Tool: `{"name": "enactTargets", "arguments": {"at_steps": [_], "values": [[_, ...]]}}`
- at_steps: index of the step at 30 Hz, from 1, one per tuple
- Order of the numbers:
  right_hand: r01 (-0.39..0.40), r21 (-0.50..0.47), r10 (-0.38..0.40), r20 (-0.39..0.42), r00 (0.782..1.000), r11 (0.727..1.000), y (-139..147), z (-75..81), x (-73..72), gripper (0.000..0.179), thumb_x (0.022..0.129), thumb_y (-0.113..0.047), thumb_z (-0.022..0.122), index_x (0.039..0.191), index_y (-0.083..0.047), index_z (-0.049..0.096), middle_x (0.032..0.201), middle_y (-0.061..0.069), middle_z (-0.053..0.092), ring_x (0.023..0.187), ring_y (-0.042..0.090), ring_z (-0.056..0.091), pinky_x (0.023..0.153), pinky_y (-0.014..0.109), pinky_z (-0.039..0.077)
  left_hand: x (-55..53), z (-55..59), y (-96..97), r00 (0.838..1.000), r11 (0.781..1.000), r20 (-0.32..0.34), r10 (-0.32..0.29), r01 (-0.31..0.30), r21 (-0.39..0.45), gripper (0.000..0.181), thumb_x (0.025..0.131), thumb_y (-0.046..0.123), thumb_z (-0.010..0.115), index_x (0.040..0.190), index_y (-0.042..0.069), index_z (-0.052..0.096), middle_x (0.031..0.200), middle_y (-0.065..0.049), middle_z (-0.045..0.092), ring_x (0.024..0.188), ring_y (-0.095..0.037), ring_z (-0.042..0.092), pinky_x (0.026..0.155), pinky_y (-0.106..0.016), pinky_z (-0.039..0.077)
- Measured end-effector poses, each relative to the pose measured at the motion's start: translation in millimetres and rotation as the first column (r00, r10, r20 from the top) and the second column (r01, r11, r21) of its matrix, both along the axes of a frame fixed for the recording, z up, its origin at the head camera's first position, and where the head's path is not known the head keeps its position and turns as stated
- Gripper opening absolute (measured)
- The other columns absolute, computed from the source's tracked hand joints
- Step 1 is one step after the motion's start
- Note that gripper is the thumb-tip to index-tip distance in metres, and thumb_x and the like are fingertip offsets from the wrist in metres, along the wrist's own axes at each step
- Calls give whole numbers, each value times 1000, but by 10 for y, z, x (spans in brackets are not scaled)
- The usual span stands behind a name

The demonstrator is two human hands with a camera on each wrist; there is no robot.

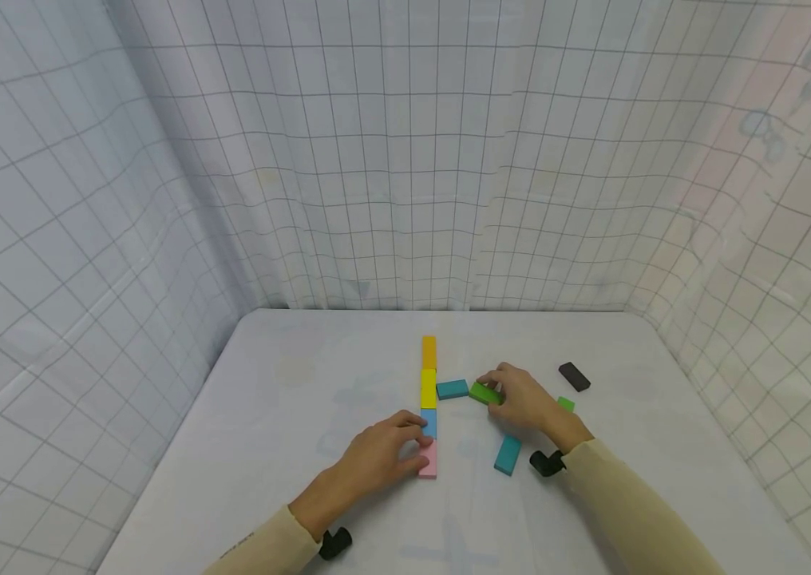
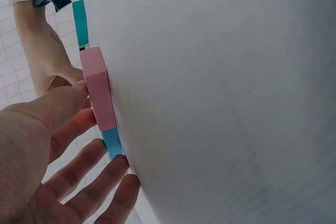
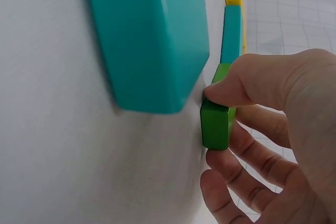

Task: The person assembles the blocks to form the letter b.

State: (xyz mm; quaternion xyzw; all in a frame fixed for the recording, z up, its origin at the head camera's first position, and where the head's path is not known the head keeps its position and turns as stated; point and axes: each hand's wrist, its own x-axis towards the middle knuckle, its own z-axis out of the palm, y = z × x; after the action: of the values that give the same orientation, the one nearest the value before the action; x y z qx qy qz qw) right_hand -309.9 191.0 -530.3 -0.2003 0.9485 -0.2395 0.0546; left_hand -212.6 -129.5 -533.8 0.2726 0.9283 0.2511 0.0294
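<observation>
A column of blocks runs up the table: an orange block (image 1: pixel 429 353), a yellow block (image 1: pixel 429 389), a light blue block (image 1: pixel 429 423) and a pink block (image 1: pixel 429 460). My left hand (image 1: pixel 380 455) rests beside its near end, thumb and fingertips touching the pink and light blue blocks, the other fingers spread. With thumb and fingers, my right hand (image 1: pixel 523 399) pinches a green block (image 3: pixel 216 124). That block lies at the right end of a teal block (image 1: pixel 452 389), which extends sideways from the yellow one.
Another teal block (image 1: pixel 508 454) lies below my right hand. A second green block (image 1: pixel 566 404) shows partly behind the right wrist, and a black block (image 1: pixel 574 376) lies farther right. Gridded white curtains (image 1: pixel 405 160) surround the white table (image 1: pixel 290 359).
</observation>
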Motion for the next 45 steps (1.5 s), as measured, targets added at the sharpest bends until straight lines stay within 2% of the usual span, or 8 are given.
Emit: {"name": "enactTargets", "arguments": {"at_steps": [11, 20, 27, 37, 45], "values": [[-5, 10, 5, -18, 1000, 1000, -10, 8, 21, 47, 102, -9, 83, 148, -7, 78, 126, 8, 75, 107, 18, 68, 99, 44, 62, 1, 1, 1, 1000, 1000, -9, 1, -1, -3, 23, 105, 31, 91, 124, 19, 89, 152, -1, 75, 137, -26, 78, 113, -51, 68], [-30, 3, 30, -35, 999, 1000, 1, 2, 24, 46, 102, -9, 85, 147, -6, 78, 124, 9, 76, 107, 19, 69, 97, 45, 62, 13, 14, 8, 1000, 1000, 19, 12, -12, -3, 23, 104, 32, 91, 125, 21, 89, 153, -1, 74, 137, -28, 77, 114, -53, 67], [-32, 5, 32, -38, 999, 999, 5, -23, 30, 47, 102, -11, 86, 148, -6, 77, 126, 9, 76, 110, 21, 71, 98, 46, 63, 24, 11, 8, 1000, 1000, 8, 5, -5, -7, 23, 105, 31, 91, 124, 20, 89, 153, -1, 74, 136, -28, 77, 114, -52, 67], [-23, 26, 24, -44, 999, 999, 4, -19, 59, 53, 105, -20, 87, 155, -9, 73, 138, 12, 73, 121, 27, 72, 105, 52, 65, 19, 36, 15, 1000, 1000, 1, 5, -5, -25, 24, 104, 31, 91, 126, 20, 88, 153, -1, 74, 136, -27, 77, 115, -52, 67], [-37, -17, 34, -127, 991, 999, 95, 58, 148, 53, 105, -18, 88, 155, -8, 73, 143, 15, 71, 121, 30, 73, 101, 50, 65, 11, 27, 10, 1000, 1000, -15, -6, 5, -31, 23, 105, 31, 91, 125, 19, 89, 153, -1, 74, 135, -27, 78, 112, -52, 68]]}}
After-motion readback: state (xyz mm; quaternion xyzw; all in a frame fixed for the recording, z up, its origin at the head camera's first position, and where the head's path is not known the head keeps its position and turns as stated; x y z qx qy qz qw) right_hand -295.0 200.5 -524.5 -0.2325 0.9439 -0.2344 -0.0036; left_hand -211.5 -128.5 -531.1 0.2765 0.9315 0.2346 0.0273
